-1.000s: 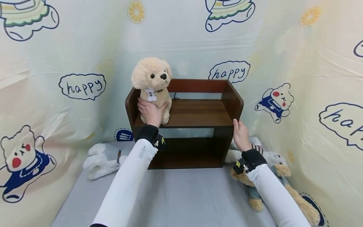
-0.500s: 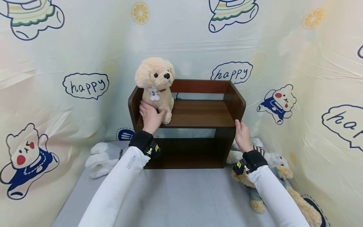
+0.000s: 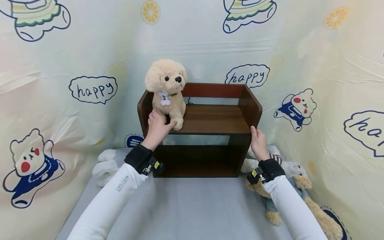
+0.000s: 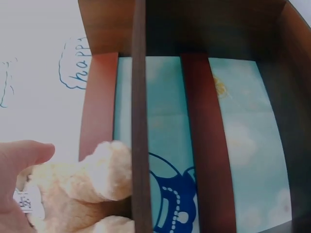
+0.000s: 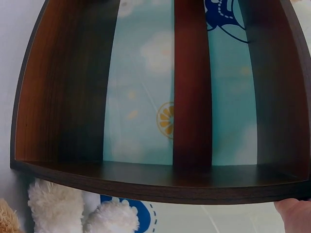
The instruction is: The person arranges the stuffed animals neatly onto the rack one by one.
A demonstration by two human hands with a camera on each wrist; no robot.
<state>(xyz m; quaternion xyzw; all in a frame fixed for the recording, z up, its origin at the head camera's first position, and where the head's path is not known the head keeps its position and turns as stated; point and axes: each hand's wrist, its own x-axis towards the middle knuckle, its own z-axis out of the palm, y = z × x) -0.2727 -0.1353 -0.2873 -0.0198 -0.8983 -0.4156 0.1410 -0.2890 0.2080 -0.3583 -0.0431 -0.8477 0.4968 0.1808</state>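
A cream plush dog [image 3: 168, 81] with a bone-shaped tag sits upright at the left end of the upper board of a dark brown two-tier shelf [image 3: 216, 120]. My left hand [image 3: 157, 128] is at the dog's lower left side, fingers loosely extended and thumb spread in front of its paws. In the left wrist view, that thumb stands away from the dog's leg [image 4: 104, 177]. My right hand [image 3: 259, 143] rests against the shelf's right side panel at its front edge, fingers extended. Only a fingertip of the right hand [image 5: 296, 213] shows below the panel in the right wrist view.
The shelf stands on a grey surface [image 3: 189, 210]. A white plush toy [image 3: 106, 166] lies left of it, partly behind my left arm. To its right, a tan teddy bear [image 3: 322, 213] and a white plush [image 3: 292, 168] lie under my right arm. Printed curtains [image 3: 198, 36] hang behind.
My left hand has eased down and left from around the dog's body, its grip loosened. The dog stays seated on the shelf. My right hand keeps its place on the side panel.
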